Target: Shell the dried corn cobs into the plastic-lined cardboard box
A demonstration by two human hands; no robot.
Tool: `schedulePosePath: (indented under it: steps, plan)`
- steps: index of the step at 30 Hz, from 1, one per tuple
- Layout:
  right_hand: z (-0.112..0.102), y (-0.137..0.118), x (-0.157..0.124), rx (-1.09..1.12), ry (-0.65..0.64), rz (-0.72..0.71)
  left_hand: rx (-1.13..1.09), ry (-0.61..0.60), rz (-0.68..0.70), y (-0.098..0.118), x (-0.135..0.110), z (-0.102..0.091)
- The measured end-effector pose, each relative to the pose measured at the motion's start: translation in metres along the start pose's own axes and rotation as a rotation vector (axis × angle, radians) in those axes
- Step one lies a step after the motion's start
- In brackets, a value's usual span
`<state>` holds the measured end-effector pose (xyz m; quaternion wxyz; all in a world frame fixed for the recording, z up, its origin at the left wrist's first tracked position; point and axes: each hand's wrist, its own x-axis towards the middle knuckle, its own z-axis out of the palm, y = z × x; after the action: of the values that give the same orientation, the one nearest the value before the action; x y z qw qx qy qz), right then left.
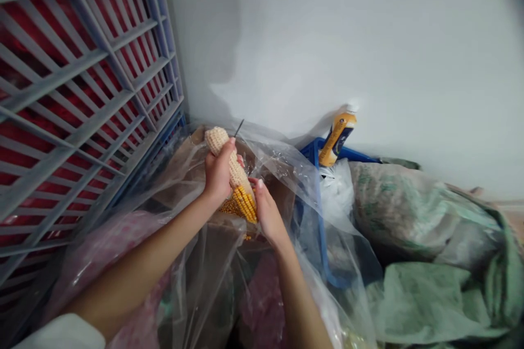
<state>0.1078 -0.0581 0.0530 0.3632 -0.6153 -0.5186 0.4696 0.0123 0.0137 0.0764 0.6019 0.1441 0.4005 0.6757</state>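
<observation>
A corn cob [238,174] slants across the middle of the view. Its upper part is stripped pale, while yellow kernels [245,204] cover part of the lower end. My left hand [220,172] is closed round the bare upper part. Against the lower right side of the cob, my right hand [267,208] is closed with its thumb on top; its other fingers are mostly hidden behind the cob. A thin dark rod [239,127] sticks up beside my left thumb; what bears it is hidden. Below lies a cardboard box [282,182] lined with clear plastic, with loose kernels [230,206] inside.
A stack of grey plastic crates [118,92] with red contents rises at the left. A white wall [286,38] stands behind. To the right are a blue basket [323,240], a yellow bottle [338,139] leaning in it, and woven sacks [409,212]. Pink plastic [110,245] lies lower left.
</observation>
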Motion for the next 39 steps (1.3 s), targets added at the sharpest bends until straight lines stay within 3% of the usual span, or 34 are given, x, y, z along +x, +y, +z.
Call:
schedulePosePath:
  steps: [5, 11, 18, 22, 25, 29, 33, 36, 39]
  plan:
    - [0.002, -0.005, -0.007, -0.087, -0.114, -0.013, -0.013, 0.012, 0.043, 0.008, 0.004, 0.001]
    - [0.010, -0.003, -0.010, -0.205, -0.059, -0.040, 0.010, -0.004, 0.015, 0.005, 0.003, 0.000]
    - [0.016, -0.002, -0.013, 0.006, -0.026, 0.157, 0.010, -0.005, -0.006, 0.003, 0.001, 0.000]
    - [0.001, -0.008, -0.011, 0.191, -0.166, 0.257, -0.012, -0.050, -0.010, 0.007, -0.001, 0.003]
    - [-0.007, -0.010, -0.011, 0.147, -0.168, 0.152, -0.031, -0.031, 0.042, 0.009, 0.003, 0.002]
    - [0.000, -0.009, -0.013, -0.213, -0.023, -0.051, -0.031, 0.004, 0.064, 0.010, 0.008, -0.001]
    - [0.012, -0.006, -0.014, -0.346, 0.036, -0.081, -0.009, 0.003, 0.058, 0.007, 0.007, -0.001]
    - [0.010, -0.002, -0.012, -0.226, 0.056, -0.013, -0.010, 0.001, 0.016, 0.006, 0.005, 0.000]
    - [-0.002, -0.001, -0.010, 0.025, -0.019, 0.097, -0.040, -0.017, -0.068, 0.007, 0.004, 0.001]
